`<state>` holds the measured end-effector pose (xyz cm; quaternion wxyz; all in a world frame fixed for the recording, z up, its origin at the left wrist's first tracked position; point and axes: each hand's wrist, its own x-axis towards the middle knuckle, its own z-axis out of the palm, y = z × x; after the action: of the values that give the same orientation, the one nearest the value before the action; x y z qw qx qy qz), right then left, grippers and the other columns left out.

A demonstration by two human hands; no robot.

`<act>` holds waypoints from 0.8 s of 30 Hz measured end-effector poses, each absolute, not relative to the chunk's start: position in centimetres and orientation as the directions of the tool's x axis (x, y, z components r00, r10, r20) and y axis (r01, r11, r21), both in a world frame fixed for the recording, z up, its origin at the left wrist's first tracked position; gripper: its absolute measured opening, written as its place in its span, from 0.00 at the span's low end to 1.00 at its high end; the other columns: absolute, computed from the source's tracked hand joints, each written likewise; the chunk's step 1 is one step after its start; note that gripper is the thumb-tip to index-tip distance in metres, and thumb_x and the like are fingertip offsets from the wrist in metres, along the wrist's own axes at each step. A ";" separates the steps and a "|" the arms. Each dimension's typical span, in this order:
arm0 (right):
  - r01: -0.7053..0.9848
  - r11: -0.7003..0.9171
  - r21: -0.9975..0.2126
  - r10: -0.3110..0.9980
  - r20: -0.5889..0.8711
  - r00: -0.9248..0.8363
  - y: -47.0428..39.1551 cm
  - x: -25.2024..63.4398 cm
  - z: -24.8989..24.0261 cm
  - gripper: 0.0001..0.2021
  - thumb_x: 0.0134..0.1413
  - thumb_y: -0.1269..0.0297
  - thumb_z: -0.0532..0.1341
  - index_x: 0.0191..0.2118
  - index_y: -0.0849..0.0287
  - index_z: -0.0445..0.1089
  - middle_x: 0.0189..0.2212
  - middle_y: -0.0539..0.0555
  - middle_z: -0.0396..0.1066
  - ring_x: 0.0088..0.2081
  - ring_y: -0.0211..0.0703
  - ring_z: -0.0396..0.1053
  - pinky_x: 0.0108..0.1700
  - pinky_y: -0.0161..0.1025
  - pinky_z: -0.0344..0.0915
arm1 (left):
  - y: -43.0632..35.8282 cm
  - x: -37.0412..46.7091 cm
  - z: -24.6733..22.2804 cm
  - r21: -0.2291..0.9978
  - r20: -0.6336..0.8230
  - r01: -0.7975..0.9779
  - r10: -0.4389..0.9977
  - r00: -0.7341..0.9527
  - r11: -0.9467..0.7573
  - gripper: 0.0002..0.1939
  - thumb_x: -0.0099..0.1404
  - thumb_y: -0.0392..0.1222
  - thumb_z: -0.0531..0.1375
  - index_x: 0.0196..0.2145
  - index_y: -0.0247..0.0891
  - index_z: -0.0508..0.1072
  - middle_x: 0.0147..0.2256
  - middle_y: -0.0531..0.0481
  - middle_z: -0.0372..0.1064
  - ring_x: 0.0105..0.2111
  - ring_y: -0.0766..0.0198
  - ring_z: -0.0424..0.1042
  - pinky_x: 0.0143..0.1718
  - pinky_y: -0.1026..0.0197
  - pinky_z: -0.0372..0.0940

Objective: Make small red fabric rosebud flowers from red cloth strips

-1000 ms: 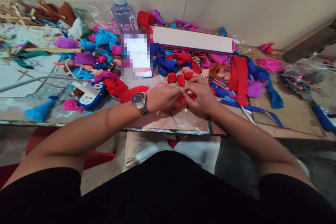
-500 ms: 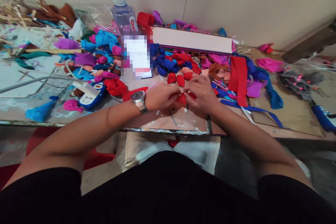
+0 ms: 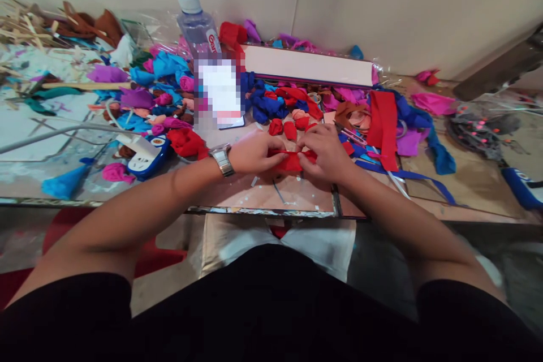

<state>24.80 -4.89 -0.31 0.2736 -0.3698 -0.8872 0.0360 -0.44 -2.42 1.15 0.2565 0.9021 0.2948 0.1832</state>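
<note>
Between my two hands a strip of red crepe paper (image 3: 292, 162) is stretched sideways, low over the table's front part. My left hand (image 3: 255, 153), with a metal watch on the wrist, pinches its left end between thumb and fingers. Thumb and fingertips of my right hand (image 3: 326, 151) grip the right side, closed on the paper. Part of the strip is hidden behind the fingers. Just beyond my hands lie small rolled red buds (image 3: 290, 130) in a row. A longer flat red strip (image 3: 383, 130) lies to the right of my right hand.
Behind stand a plastic bottle (image 3: 198, 31) and a blurred phone (image 3: 223, 93). A long white box (image 3: 307, 65) lies along the wall. Coloured paper pieces (image 3: 138, 97) heap to the left, near a blue-white power socket (image 3: 148, 157) with a cable. The table edge (image 3: 263, 211) runs in front of me.
My left hand has turned slightly and shifted left, and the red strip now shows stretched straighter between both hands. The view has shifted a little.
</note>
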 end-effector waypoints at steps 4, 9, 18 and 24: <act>0.602 0.750 -0.275 0.651 0.467 -0.599 -5.1 24.8 -0.2 0.07 0.61 0.64 0.64 0.43 0.53 0.78 0.39 0.52 0.83 0.46 0.53 0.73 0.60 0.56 0.56 | -2.4 -0.4 1.2 0.638 0.128 0.420 0.627 0.769 -0.646 0.21 0.74 0.51 0.58 0.27 0.36 0.75 0.20 0.56 0.61 0.21 0.70 0.55 0.28 0.61 0.50; 0.607 0.745 -0.277 0.655 0.481 -0.583 -5.3 24.6 -0.2 0.05 0.64 0.62 0.65 0.40 0.51 0.80 0.35 0.50 0.83 0.45 0.51 0.74 0.60 0.57 0.56 | -2.2 -0.5 1.2 0.778 0.002 0.381 0.608 0.794 -0.500 0.24 0.74 0.55 0.58 0.26 0.36 0.72 0.20 0.57 0.53 0.22 0.70 0.50 0.25 0.62 0.46; 0.602 0.753 -0.265 0.639 0.512 -0.574 -5.1 24.6 -0.5 0.07 0.68 0.60 0.65 0.42 0.49 0.83 0.36 0.51 0.84 0.44 0.49 0.74 0.60 0.56 0.59 | -1.8 -0.5 0.4 0.832 -0.083 0.394 0.615 0.784 -0.390 0.23 0.73 0.57 0.58 0.27 0.36 0.71 0.22 0.57 0.51 0.23 0.70 0.49 0.25 0.62 0.44; 0.612 0.754 -0.240 0.622 0.559 -0.548 -4.9 24.6 -0.7 0.06 0.67 0.59 0.67 0.41 0.48 0.83 0.36 0.51 0.83 0.42 0.48 0.74 0.60 0.56 0.61 | -1.5 -0.5 0.1 0.847 -0.122 0.417 0.644 0.755 -0.329 0.22 0.72 0.57 0.58 0.30 0.36 0.73 0.23 0.57 0.55 0.24 0.70 0.50 0.26 0.63 0.46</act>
<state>24.56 -4.95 -0.69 0.3209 -0.3507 -0.8798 0.0082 -0.55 -1.50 0.09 0.4768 0.8063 0.3292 0.1189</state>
